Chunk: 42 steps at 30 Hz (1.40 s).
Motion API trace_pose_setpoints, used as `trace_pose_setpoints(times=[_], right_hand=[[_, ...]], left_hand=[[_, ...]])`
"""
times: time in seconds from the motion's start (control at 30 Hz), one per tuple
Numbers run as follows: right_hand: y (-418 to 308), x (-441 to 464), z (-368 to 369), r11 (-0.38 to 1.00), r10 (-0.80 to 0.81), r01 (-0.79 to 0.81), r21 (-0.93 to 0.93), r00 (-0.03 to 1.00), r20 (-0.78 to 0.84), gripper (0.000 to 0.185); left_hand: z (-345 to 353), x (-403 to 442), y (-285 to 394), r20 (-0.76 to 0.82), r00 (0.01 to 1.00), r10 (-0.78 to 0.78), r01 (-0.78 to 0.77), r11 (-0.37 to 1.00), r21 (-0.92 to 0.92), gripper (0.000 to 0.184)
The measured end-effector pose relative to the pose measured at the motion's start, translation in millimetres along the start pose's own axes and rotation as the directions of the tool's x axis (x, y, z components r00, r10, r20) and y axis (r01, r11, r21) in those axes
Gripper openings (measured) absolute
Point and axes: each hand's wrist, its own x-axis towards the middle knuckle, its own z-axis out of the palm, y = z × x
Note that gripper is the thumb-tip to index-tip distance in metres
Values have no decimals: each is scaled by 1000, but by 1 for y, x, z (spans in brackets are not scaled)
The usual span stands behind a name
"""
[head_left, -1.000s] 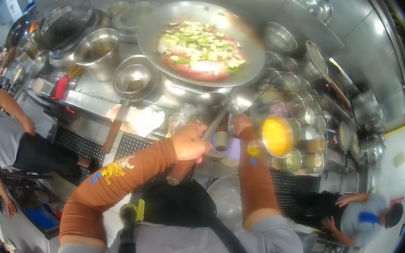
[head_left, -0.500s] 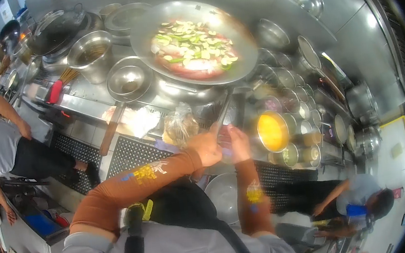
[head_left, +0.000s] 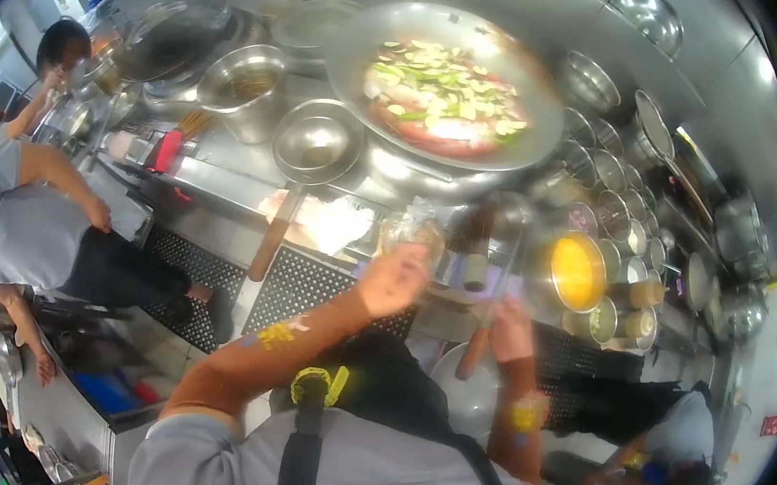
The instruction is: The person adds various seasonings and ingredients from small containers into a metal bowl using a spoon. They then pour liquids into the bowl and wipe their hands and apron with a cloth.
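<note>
My right hand point(head_left: 511, 329) is closed on a long cooking utensil with a metal shaft and a wooden grip point(head_left: 471, 356). The shaft slants up over the counter edge, and its far end is too blurred to name. Away to the left, my left hand point(head_left: 398, 280) is raised in front of a clear plastic bag point(head_left: 417, 225). Motion smears its fingers, so I cannot tell whether they hold anything. Beyond both hands stands a large wok point(head_left: 353, 79), with sliced green and pale vegetables point(head_left: 448, 87) over reddish pieces in it.
A bowl of yellow liquid point(head_left: 578, 269) and several metal containers stand at the right. Left of the wok are a strainer-like bowl point(head_left: 315, 145) with a wooden handle point(head_left: 269, 248), a tall pot point(head_left: 242, 91) and a white cloth point(head_left: 333, 222). People stand at left point(head_left: 30, 207) and lower right point(head_left: 683, 429).
My hands were close together at the shaft and are now apart, the left one away to the left. The utensil's wooden grip has come into view. The camera view has shifted.
</note>
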Motion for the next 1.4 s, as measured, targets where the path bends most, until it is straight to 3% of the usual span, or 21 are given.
trace_pose_setpoints(times=[0.07,0.17,0.23,0.3,0.4,0.47,0.5,0.53,0.57,0.6,0.63,0.7,0.73,0.83,0.87,0.9,0.97,1.07,1.17,1.33,1.4], right_hand=[[11,-11,-14,1000,9,-10,12,999,40,36],[32,-8,-34,964,-14,3,-266,999,-41,40],[58,-5,-60,904,-50,6,-428,994,-93,43],[82,6,-90,823,-103,17,-568,987,-120,43],[112,21,-134,705,-258,164,-690,965,-35,39],[108,33,-152,225,-364,152,-962,930,62,25],[106,39,-162,-36,-413,104,-994,904,109,19],[59,12,-51,-170,-432,-157,-973,899,-70,31],[68,22,-78,-260,-551,30,-965,816,174,42],[43,10,-15,-51,-491,29,-998,870,50,49],[30,3,34,114,-470,5,-993,881,-50,46],[34,32,34,185,-475,200,-962,876,90,43],[38,46,42,279,-475,242,-929,876,86,40],[41,58,122,327,-435,350,-878,880,189,36],[42,66,145,141,-462,457,-878,815,349,34],[48,81,156,167,-446,469,-867,820,358,34],[51,85,205,169,-388,521,-836,815,430,34],[47,90,261,-65,-282,624,-779,737,614,34],[48,94,288,12,-290,697,-717,689,664,33],[34,111,271,174,-319,654,-737,745,586,31],[28,116,248,260,-300,577,-774,811,503,31]], left_hand=[[-46,-9,-16,-100,993,-66,59,996,-71,20],[-104,-16,-53,-325,912,-252,207,964,-168,14],[-142,-8,-73,-406,824,-396,375,917,-133,16],[-168,11,-82,-508,686,-521,402,853,-332,20],[-203,47,-108,-557,566,-608,593,770,-236,30],[-217,68,-123,-658,598,-458,693,708,136,44],[-225,84,-162,-660,579,-479,739,650,177,45],[-225,95,-192,-740,504,-445,771,617,154,45],[-233,101,-209,-622,479,-619,778,628,-26,45],[-238,96,-169,-507,465,-726,740,633,-228,38],[-244,100,-183,-482,503,-717,767,628,-133,31],[-249,93,-139,-478,474,-740,711,642,-287,27],[-255,99,-154,-444,523,-727,756,637,-151,26],[-261,89,-145,-457,466,-757,746,614,-256,32],[-260,94,-174,-461,617,-638,738,673,57,33],[-259,88,-143,-484,363,-796,670,584,-458,32],[-257,82,-144,-507,397,-766,679,616,-400,29],[-256,86,-162,-465,437,-770,651,627,-427,30],[-250,92,-180,-406,436,-803,685,589,-429,30],[-264,92,-132,-418,399,-816,662,571,-485,29],[-260,109,-173,-470,441,-765,725,612,-317,30]])
